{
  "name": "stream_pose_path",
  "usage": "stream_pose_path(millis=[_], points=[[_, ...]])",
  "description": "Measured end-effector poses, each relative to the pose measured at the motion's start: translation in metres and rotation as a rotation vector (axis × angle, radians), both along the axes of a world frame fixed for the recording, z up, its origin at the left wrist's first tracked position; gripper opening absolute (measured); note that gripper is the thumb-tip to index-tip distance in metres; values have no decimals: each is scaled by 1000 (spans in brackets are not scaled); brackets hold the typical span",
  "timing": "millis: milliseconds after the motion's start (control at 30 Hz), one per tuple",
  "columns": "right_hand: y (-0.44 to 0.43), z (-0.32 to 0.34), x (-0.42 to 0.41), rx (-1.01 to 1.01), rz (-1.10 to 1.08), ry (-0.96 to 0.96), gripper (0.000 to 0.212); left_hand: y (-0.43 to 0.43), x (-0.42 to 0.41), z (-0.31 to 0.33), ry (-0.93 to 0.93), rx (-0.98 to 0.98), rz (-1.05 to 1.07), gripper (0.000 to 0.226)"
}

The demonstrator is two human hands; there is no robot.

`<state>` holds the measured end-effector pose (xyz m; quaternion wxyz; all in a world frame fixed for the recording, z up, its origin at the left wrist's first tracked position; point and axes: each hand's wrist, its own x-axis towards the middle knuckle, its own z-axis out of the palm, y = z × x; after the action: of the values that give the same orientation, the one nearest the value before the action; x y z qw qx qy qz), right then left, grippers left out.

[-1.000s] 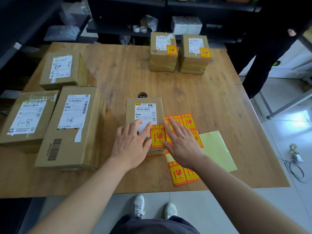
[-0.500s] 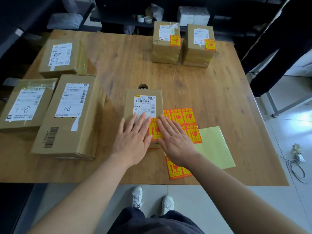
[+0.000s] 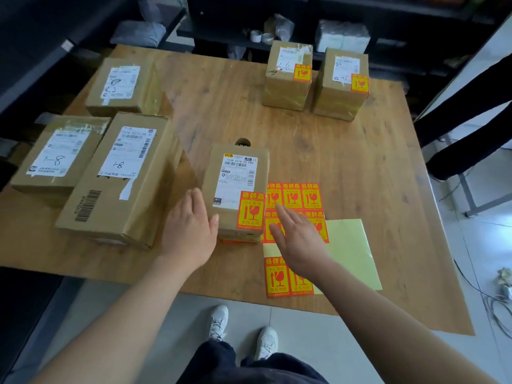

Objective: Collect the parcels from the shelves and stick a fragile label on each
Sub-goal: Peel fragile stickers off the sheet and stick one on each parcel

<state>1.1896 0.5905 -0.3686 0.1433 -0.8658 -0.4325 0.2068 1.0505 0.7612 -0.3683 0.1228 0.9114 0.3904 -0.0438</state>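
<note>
surface: wooden table (image 3: 346, 162), dark shelves (image 3: 216, 34) behind | parcel (image 3: 238, 189) between left hand (image 3: 191, 231) and right hand (image 3: 299, 239) | both hands flat, fingers straight, holding nothing

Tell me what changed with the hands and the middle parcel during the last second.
The left hand moved off the middle parcel to its left side, the right hand off it over the sticker sheet, uncovering the fragile label. Both are open. Parcel and sheet stayed put.

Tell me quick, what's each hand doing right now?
Left hand: open, beside the parcel, holding nothing.
Right hand: open, over the label sheet, holding nothing.
</note>
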Motion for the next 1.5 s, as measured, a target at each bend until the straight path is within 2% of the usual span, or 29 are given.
stream_pose_path(millis=[67,133,267,467,733,1133,1500], points=[[9,1,-5,95,-99,173,50,-1,1,0,-43,-153,132,45],[18,-2,-8,163,-119,229,38,-3,2,0,-123,-220,162,37],[36,9,5,278,-143,209,26,6,11,11,-232,-196,173,39],[91,43,60,340,-130,122,29,65,57,39,-342,-151,126,40],[203,74,137,397,-247,148,29,190,156,74,-330,-124,11,47],[343,45,246,303,-387,159,29,331,284,42,-273,-224,-40,42],[377,7,279,183,-459,126,28,353,324,6,-258,-261,-77,38]])
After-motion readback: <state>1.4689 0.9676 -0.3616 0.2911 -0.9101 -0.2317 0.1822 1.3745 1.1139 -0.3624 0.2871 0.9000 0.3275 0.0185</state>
